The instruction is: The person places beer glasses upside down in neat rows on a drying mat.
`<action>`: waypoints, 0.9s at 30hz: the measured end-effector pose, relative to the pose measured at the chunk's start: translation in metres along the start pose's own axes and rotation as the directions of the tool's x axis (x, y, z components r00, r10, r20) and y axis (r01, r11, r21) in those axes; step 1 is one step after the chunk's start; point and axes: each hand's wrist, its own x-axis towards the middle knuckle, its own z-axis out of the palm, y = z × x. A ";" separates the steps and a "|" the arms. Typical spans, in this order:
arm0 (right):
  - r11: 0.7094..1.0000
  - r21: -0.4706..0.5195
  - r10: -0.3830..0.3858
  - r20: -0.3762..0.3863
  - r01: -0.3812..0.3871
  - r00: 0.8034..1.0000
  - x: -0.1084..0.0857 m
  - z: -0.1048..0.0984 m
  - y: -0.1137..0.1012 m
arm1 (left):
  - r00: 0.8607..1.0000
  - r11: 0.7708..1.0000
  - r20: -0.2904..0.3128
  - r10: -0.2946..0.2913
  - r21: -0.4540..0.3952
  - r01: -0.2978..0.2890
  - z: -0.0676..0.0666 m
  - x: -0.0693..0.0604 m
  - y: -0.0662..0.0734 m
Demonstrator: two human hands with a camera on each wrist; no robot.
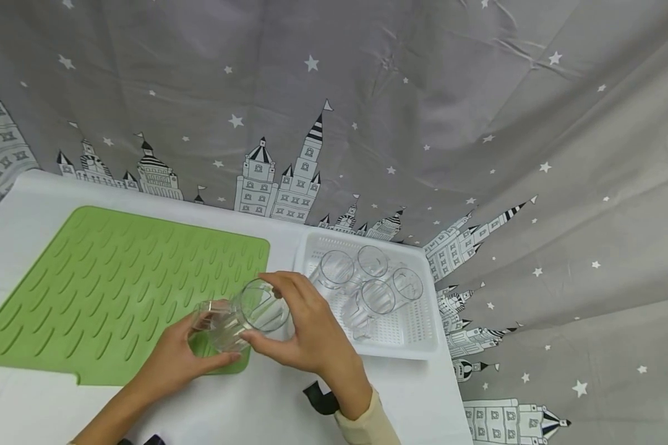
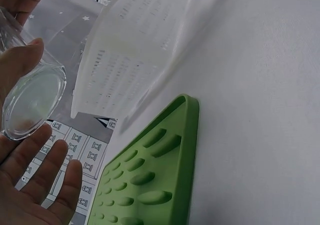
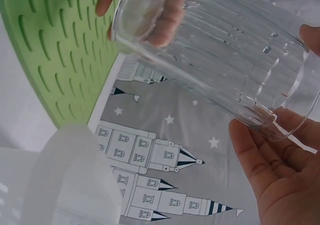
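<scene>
A clear drinking glass (image 1: 229, 329) is tilted in the air over the right end of the green ridged mat (image 1: 145, 284), held between both hands. My left hand (image 1: 174, 357) grips it near the base; in the left wrist view the thumb lies along the wall beside the round glass base (image 2: 36, 101). At the rim end, my right hand (image 1: 317, 337) holds the glass between thumb and fingers. The right wrist view shows the ribbed, see-through wall (image 3: 215, 55) with nothing visible inside.
Right of the mat stands a white perforated basket (image 1: 417, 346) with several upright clear glasses (image 1: 377, 298). A white cloth (image 1: 28, 408) covers the table. Behind it hangs a grey curtain (image 1: 367, 74) with castles and stars. A black object (image 1: 320, 400) lies by the right wrist.
</scene>
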 end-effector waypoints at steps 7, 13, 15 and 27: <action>0.999 0.035 0.016 -0.002 -0.016 1.000 -0.008 0.000 0.006 | 1.000 1.000 -0.003 -0.014 0.004 0.014 -0.006 0.001 0.000; 0.998 0.046 0.039 0.014 -0.039 0.999 -0.017 0.001 0.012 | 1.000 1.000 -0.009 -0.022 0.009 0.022 -0.011 0.001 0.000; 0.997 0.060 0.048 0.021 -0.049 0.999 -0.020 0.002 0.014 | 1.000 1.000 -0.011 -0.020 0.003 0.020 -0.012 0.001 0.000; 0.989 0.110 0.098 0.035 -0.102 0.995 -0.030 0.008 0.026 | 1.000 1.000 -0.028 -0.003 -0.025 0.002 -0.015 0.002 0.002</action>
